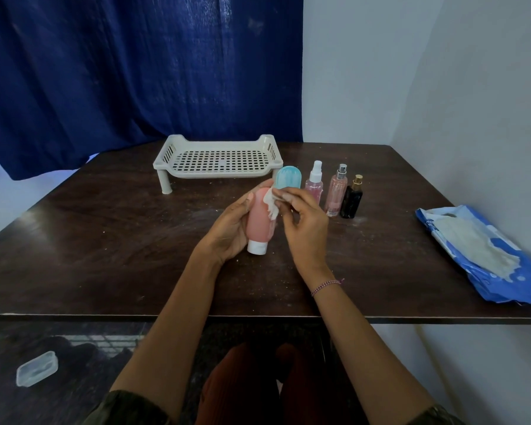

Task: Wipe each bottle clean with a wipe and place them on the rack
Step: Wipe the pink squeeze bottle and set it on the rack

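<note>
My left hand (230,225) grips a pink squeeze bottle (259,220), held cap-down with its white cap (257,247) just above the table. My right hand (304,222) pinches a small white wipe (271,204) against the bottle's upper right side. Behind my hands stands a blue squeeze bottle (287,177). To its right stand a clear pink spray bottle (314,182), a taller pink spray bottle (336,191) and a black bottle with a gold cap (352,197). The beige rack (218,173) sits empty at the back of the table.
A blue pack of wipes (478,253) lies open at the table's right side. The dark wooden table (105,240) ends close to me. A blue curtain (135,72) hangs behind, a wall to the right. A clear plastic box (37,368) lies on the floor at lower left.
</note>
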The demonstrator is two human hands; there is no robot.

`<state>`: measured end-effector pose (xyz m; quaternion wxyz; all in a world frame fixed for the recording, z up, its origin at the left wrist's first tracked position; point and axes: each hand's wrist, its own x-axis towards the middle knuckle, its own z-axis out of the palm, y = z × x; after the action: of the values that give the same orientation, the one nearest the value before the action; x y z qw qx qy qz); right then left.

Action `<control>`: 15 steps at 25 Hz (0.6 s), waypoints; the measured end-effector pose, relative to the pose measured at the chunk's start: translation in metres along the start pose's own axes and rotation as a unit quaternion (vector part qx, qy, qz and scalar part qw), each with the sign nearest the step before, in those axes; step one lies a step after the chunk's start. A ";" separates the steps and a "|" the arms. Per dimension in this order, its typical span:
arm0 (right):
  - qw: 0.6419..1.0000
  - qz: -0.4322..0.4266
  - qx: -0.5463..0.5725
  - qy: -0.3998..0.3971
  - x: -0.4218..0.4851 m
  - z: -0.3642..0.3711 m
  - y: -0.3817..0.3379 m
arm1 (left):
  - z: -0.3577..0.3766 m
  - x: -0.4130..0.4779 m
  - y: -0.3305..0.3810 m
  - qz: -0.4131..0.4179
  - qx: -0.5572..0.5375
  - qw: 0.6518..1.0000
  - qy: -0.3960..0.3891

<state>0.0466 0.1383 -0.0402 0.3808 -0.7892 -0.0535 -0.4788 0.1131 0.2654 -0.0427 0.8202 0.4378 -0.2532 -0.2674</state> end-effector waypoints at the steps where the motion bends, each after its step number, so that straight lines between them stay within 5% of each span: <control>1: 1.000 -0.005 0.007 -0.010 0.000 0.000 0.000 | 0.000 0.000 0.000 0.007 -0.004 1.000 0.006; 7: 0.993 -0.035 0.027 -0.113 -0.005 0.005 0.000 | -0.007 0.000 0.006 0.041 -0.053 0.996 0.059; 15: 1.000 0.001 0.012 -0.015 -0.002 0.003 0.005 | 0.000 0.000 0.005 -0.003 -0.017 0.999 0.030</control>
<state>0.0499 0.1371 -0.0453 0.3898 -0.7917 -0.0636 -0.4661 0.1141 0.2683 -0.0385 0.8342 0.4323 -0.2224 -0.2605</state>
